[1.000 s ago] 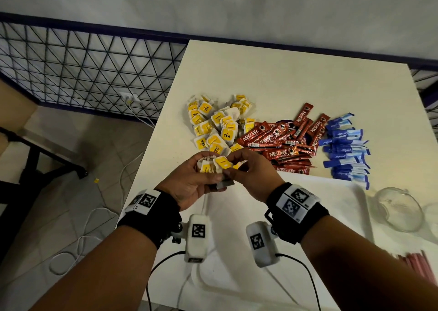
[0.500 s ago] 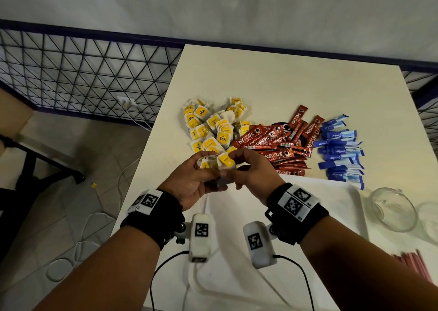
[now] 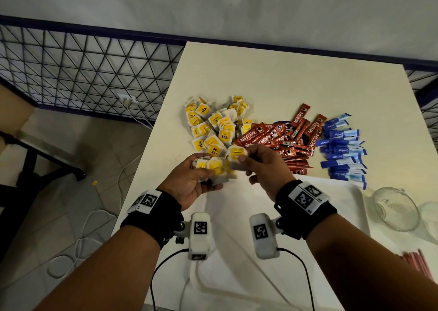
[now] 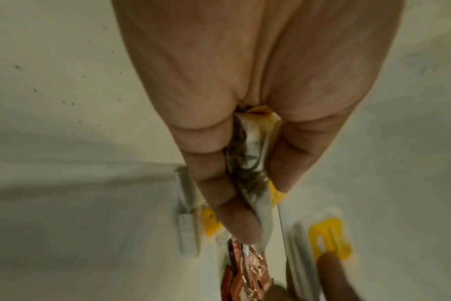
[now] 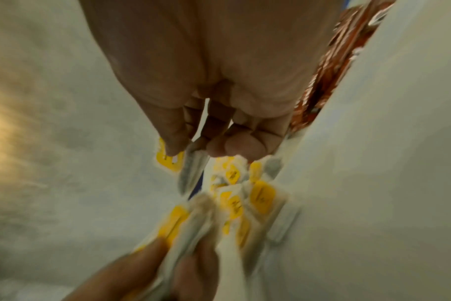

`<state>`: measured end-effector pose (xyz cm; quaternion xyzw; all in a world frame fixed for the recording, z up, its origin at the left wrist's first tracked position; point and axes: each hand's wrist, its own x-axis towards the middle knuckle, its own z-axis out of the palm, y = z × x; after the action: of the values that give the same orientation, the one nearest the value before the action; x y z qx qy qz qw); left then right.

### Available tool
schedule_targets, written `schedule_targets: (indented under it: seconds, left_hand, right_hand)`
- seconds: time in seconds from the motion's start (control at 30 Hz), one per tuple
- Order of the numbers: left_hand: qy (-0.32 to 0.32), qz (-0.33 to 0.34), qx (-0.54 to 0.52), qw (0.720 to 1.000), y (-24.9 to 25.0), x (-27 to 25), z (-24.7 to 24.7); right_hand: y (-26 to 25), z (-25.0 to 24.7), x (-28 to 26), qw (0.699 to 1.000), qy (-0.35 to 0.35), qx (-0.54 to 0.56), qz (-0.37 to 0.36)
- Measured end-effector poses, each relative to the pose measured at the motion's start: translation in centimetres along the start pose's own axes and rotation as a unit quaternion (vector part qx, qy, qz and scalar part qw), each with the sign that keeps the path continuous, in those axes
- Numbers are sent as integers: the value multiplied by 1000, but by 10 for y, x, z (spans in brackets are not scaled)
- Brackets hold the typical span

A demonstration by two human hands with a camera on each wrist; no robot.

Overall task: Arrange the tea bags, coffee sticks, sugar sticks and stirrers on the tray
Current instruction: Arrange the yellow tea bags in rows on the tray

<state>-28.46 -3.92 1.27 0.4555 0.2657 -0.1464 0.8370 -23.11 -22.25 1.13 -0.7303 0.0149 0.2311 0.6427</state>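
Observation:
My left hand (image 3: 189,182) grips a small stack of yellow-tagged tea bags (image 3: 214,166), seen edge-on between thumb and fingers (image 4: 250,154) in the left wrist view. My right hand (image 3: 265,166) pinches a single tea bag (image 3: 237,155) just right of that stack (image 5: 191,167). Both hands hover over the far edge of the white tray (image 3: 343,192). Beyond them lies the loose tea bag pile (image 3: 213,126), then red coffee sticks (image 3: 284,137) and blue sugar sticks (image 3: 341,147). Red stirrers (image 3: 417,261) lie at the right edge.
A clear glass jar (image 3: 393,211) lies on its side right of the tray. The table's left edge (image 3: 142,159) drops to the floor with cables (image 3: 78,251). A wire fence (image 3: 83,69) runs along the back left.
The hands have drawn slightly apart: the right hand has pulled one tea bag off to the right of the stack held in the left hand. The camera view has shifted a little.

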Motion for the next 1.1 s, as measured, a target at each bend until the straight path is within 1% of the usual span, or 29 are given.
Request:
schedule_targets:
  seconds: [0.07,0.17,0.33,0.47,0.6,0.7,0.8,0.87,0.93,1.0,1.03,1.1]
  left_hand:
    - [12,-2,-4,1000,0,0,-7]
    - [26,-7,-4,1000,-2,0,-16]
    - [36,-17,4,999,-4,1,-24]
    - [38,-16,8,999,-5,0,-28]
    - [36,-16,10,999,-4,-1,-31]
    - [36,-18,10,999,-4,-1,-32]
    - [33,-18,11,999,-5,-1,-33]
    - [30,-19,17,999,-5,-1,-34]
    - [26,-20,32,999,-7,-1,-33]
    - [14,-22,50,998,-12,-1,-30]
    - [5,-24,62,998,-15,-1,-28]
    - [-7,-32,85,996,-21,-1,-25]
  right_hand:
    - [12,-14,5,998,34,-33,33]
    - [34,-23,10,989,49,-109,85]
    - [49,-17,20,979,77,-144,124]
    - [47,-10,21,969,85,-196,123]
    - [41,-5,16,951,126,-261,109]
    - [41,-2,12,944,161,-269,105]
    - [41,-1,12,935,169,-288,118]
    - [40,-3,10,933,174,-299,99]
    - [38,-4,5,935,163,-313,26]
    - [36,2,1,925,108,-358,-65]
    - [34,6,0,916,76,-382,-92]
    - [32,12,2,899,30,-423,-112]
